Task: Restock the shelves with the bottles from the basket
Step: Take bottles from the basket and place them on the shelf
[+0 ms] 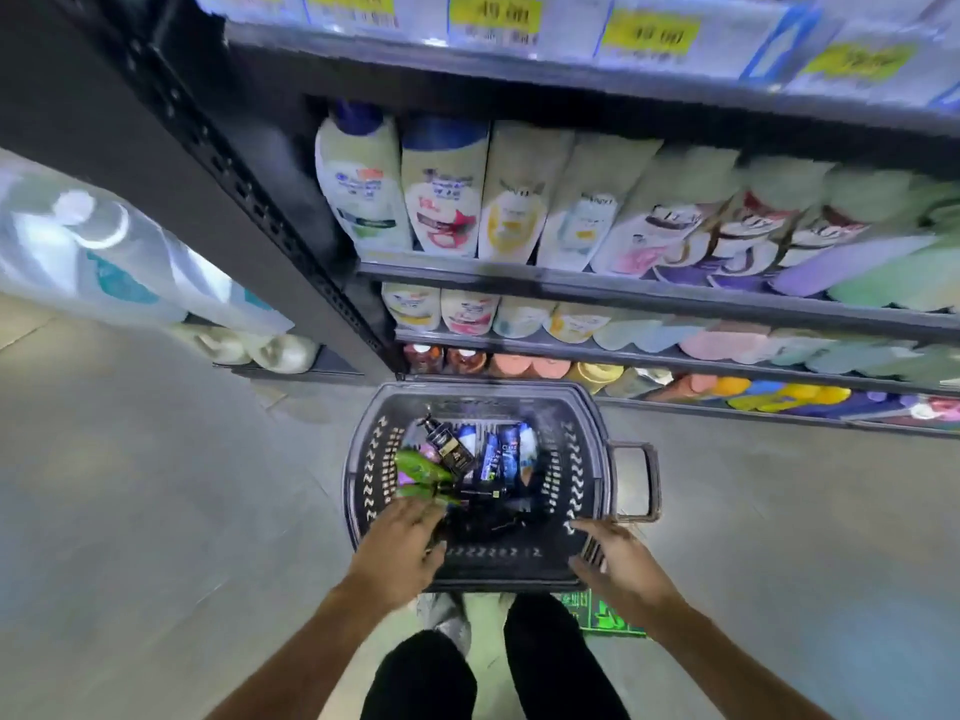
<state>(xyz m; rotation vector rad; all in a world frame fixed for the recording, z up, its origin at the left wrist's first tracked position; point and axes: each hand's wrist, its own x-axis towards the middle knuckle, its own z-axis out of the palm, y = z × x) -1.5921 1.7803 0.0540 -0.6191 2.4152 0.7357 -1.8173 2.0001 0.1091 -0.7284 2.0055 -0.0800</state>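
Basket (592,449) on the floor before the shelves (623,288); left hand (400,548) reaches over the near-left rim, fingers (415,511) loosely spread, gripping nothing, just short of the green bottle (421,472), which lies on its side, long axis running left-right. Right hand (618,563) rests at the near-right rim, fingers relaxed, farther from the bottles. Dark pump bottle (449,446) and blue bottles (501,452) lie beyond; room above the basket looks open.

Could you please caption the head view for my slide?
Both hands, left and right, reach over a dark perforated plastic basket of bottles below stocked shelves.
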